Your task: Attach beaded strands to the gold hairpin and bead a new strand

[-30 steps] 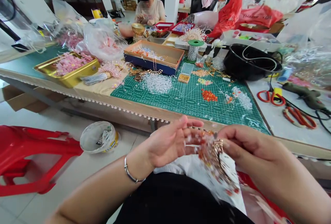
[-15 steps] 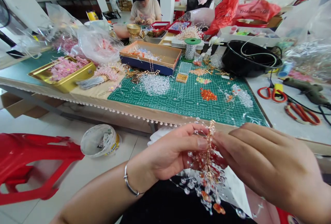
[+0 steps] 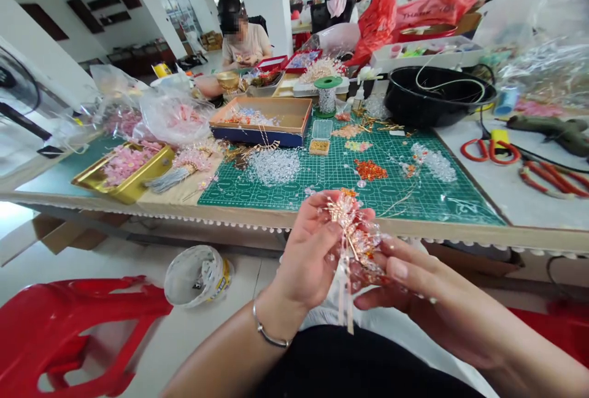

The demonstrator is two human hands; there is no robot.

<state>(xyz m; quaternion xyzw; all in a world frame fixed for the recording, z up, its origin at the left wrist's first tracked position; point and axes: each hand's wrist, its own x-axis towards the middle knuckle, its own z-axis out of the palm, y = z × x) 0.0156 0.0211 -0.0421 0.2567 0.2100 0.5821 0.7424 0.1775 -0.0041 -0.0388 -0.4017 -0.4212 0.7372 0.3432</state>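
Observation:
My left hand (image 3: 309,257) is closed around a beaded wire ornament (image 3: 353,235), its thumb pressing on the gold stem. Clear and orange beads stand out from the ornament on fine gold wires, and two pale straight strips hang below it. From the right, my right hand (image 3: 427,284) has its fingers curled about the ornament's lower beads; some fingertips are hidden behind them. Just beyond my hands, a green cutting mat (image 3: 317,192) carries a heap of clear beads (image 3: 273,167) and a pile of orange beads (image 3: 370,170).
A gold tray (image 3: 124,186) of pink flowers and an open box (image 3: 262,131) stand on the table. Farther right are a black basin (image 3: 437,103), red-handled scissors (image 3: 490,151) and a glue gun (image 3: 552,128). A bucket (image 3: 197,281) and red stool (image 3: 83,330) are on the floor. Someone sits opposite.
The ornament has turned from hanging downward to being tilted up, its beads now facing the table. My right hand has moved from its top to its lower right side, palm turned inward.

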